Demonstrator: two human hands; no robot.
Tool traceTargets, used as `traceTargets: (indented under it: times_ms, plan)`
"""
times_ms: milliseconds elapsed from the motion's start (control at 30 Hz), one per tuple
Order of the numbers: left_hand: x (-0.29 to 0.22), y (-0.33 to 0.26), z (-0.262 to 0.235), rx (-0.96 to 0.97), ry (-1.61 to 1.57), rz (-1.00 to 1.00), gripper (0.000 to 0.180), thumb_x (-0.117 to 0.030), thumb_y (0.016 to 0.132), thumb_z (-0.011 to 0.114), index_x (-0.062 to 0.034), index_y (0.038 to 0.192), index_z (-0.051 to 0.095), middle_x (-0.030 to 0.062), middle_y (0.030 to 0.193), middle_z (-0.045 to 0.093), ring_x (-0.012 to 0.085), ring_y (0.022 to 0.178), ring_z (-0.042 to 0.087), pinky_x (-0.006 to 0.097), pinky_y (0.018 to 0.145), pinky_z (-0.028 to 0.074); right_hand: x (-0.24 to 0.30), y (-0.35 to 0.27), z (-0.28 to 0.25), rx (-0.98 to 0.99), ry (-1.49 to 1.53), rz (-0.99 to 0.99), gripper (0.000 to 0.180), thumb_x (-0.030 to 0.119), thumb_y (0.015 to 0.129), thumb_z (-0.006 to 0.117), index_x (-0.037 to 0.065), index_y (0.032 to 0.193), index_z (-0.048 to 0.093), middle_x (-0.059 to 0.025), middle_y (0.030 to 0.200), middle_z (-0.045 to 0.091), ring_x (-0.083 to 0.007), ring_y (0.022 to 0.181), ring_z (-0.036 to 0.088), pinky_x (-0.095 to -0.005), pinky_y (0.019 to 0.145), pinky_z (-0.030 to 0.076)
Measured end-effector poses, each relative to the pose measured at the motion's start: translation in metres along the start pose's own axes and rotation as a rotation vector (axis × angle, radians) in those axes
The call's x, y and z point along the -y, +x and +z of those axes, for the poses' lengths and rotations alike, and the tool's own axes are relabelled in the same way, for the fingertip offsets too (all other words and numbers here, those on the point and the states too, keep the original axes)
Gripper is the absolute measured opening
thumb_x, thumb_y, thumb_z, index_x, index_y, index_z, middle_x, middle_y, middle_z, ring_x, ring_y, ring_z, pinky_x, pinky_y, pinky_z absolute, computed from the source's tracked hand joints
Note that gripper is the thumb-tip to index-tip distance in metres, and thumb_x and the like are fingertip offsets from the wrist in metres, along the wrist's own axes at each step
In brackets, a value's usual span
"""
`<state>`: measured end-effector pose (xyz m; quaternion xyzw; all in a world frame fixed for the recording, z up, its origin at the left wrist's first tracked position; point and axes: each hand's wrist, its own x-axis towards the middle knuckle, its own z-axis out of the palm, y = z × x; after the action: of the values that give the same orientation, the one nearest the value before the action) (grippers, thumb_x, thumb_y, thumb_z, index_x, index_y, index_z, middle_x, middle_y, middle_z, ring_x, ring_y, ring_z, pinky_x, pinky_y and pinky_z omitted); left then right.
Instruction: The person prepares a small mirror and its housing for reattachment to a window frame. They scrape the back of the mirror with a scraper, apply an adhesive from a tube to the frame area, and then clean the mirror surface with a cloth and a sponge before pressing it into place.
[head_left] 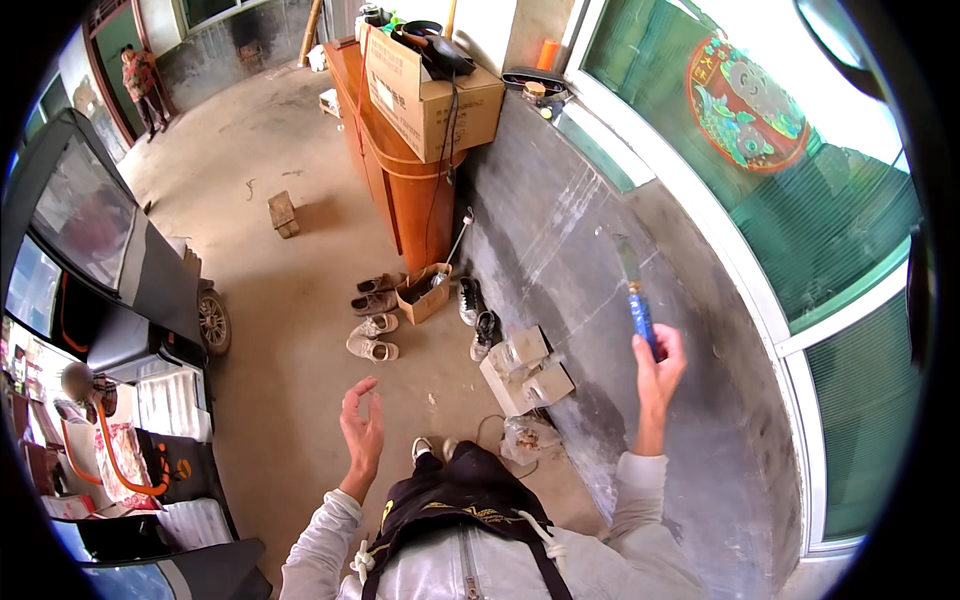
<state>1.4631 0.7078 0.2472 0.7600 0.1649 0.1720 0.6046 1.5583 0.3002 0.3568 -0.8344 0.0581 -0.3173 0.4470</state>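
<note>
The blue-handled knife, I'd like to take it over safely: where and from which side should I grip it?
Grip the knife by its blue handle, coming from below. The blade points up toward the grey wall, so the lower end is the safe part. The right hand already clasps the handle's lower part; the left hand is open and empty.

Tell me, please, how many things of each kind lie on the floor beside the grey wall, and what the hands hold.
Shoes: 6
Open brown box: 1
Pale cartons: 2
Clear bag: 1
Blue-handled knife, in the right hand: 1
Things in the open left hand: 0
Total: 11
</note>
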Motion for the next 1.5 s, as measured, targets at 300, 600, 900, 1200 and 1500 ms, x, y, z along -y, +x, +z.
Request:
traceTargets:
  times_ms: [300,600,900,1200,1500]
  plan:
    - [0.009,0.089,0.031,0.099,0.142,0.092,0.017,-0.008,0.085,0.063,-0.0025,0.101,0.067,0.0122,0.105,0.068,0.0284,0.103,0.061,0.037,0.092,0.045,-0.007,0.130,0.040,-0.077,-0.237,-0.162,0.020,0.008,0.076,0.076,0.003,0.090,0.062,-0.0033,0.080,0.059,-0.0121,0.065,0.054,-0.0286,0.061,0.045]
    - [-0.035,0.264,0.149,0.174,0.239,0.457,0.018,-0.008,0.079,0.069,-0.0059,0.096,0.068,0.0092,0.098,0.069,0.0286,0.096,0.062,0.039,0.090,0.044,-0.039,0.282,0.105,0.073,-0.430,-0.154,0.022,0.014,0.072,0.076,0.006,0.084,0.060,-0.0075,0.080,0.060,-0.0255,0.071,0.060,-0.0386,0.064,0.047]
    - [-0.110,0.385,0.281,0.322,0.331,0.726,0.024,-0.008,0.078,0.069,-0.0075,0.102,0.068,0.0038,0.088,0.067,0.0248,0.091,0.059,0.040,0.094,0.038,-0.091,0.387,0.155,0.197,-0.630,-0.242,0.024,0.018,0.075,0.073,0.005,0.088,0.059,-0.0117,0.089,0.060,-0.0337,0.081,0.062,-0.0442,0.070,0.049]
    - [-0.166,0.490,0.396,0.491,0.331,0.936,0.047,-0.014,0.076,0.074,-0.0107,0.121,0.059,0.0002,0.090,0.067,0.0227,0.093,0.058,0.040,0.092,0.038,-0.117,0.388,0.169,0.239,-0.830,-0.223,0.036,0.024,0.077,0.074,0.008,0.107,0.060,-0.0110,0.096,0.060,-0.0341,0.083,0.061,-0.0445,0.075,0.046]
    - [-0.182,0.491,0.497,0.491,0.179,1.108,0.031,-0.013,0.080,0.070,-0.0105,0.110,0.067,0.0031,0.090,0.067,0.0230,0.088,0.056,0.039,0.082,0.039,-0.115,0.382,0.172,0.191,-0.822,-0.094,0.028,0.021,0.077,0.074,0.008,0.099,0.064,-0.0106,0.093,0.067,-0.0342,0.084,0.063,-0.0453,0.072,0.048]
